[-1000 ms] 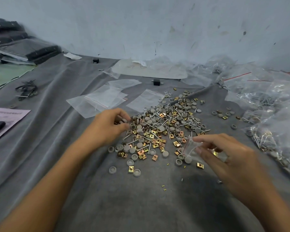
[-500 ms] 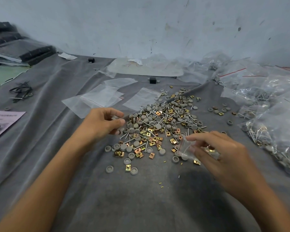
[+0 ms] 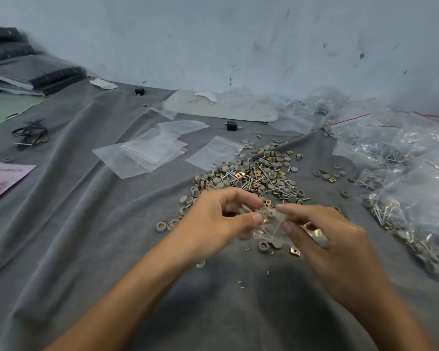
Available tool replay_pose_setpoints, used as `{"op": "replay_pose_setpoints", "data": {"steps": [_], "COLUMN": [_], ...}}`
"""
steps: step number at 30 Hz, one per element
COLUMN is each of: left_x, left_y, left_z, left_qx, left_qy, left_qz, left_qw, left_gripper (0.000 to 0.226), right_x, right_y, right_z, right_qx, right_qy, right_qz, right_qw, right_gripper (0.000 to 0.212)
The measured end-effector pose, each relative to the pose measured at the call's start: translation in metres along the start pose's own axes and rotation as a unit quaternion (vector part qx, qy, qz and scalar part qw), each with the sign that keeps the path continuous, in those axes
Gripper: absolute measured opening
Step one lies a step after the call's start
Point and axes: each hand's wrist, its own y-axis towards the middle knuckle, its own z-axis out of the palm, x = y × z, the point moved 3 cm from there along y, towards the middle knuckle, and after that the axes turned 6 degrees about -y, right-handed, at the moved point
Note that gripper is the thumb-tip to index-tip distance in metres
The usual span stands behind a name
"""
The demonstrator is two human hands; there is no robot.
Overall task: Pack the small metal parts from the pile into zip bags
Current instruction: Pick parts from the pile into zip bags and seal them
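Bag [image 3: 271, 228], small and clear, held between both hands at near edge of pile [image 3: 259, 178], over grey cloth [image 3: 86, 236]. Left hand [image 3: 221, 219] curled, thumb and forefinger pinched on bag's left side at its mouth, other fingers folded under. Right hand [image 3: 337, 244] likewise curled, forefinger above and thumb below, clamped on bag's right side. Inside bag, a few grey rings and brass-coloured squares, blurred through plastic.

Pile spread just beyond hands: grey round caps, thin silver pins and square brass clips, all mixed. Stray rings and clips loose on cloth around it, some directly beneath bag.

Empty bags [image 3: 147, 154] flat on cloth to far left of pile, overlapping, red line along their zips. Filled bags [image 3: 406, 178] heaped at right, reaching back to wall [image 3: 213, 34], pins and caps visible through plastic. Paper [image 3: 8, 173] at left edge, with dark object on it, cut off by frame.
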Motion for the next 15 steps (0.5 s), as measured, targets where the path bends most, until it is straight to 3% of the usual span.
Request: {"op": "replay_pose_setpoints", "data": {"steps": [15], "left_x": [0.0004], "left_y": [-0.0043], "left_z": [0.0072], "left_qx": [0.009], "left_qy": [0.024], "left_qz": [0.015], "left_qw": [1.0], "left_gripper": [0.021], "right_x": [-0.0021], "right_y": [-0.0013], "right_z": [0.0071], "right_qx": [-0.005], "right_qy": [0.009], "right_qz": [-0.016], "right_qw": [1.0], "right_gripper": [0.027]}}
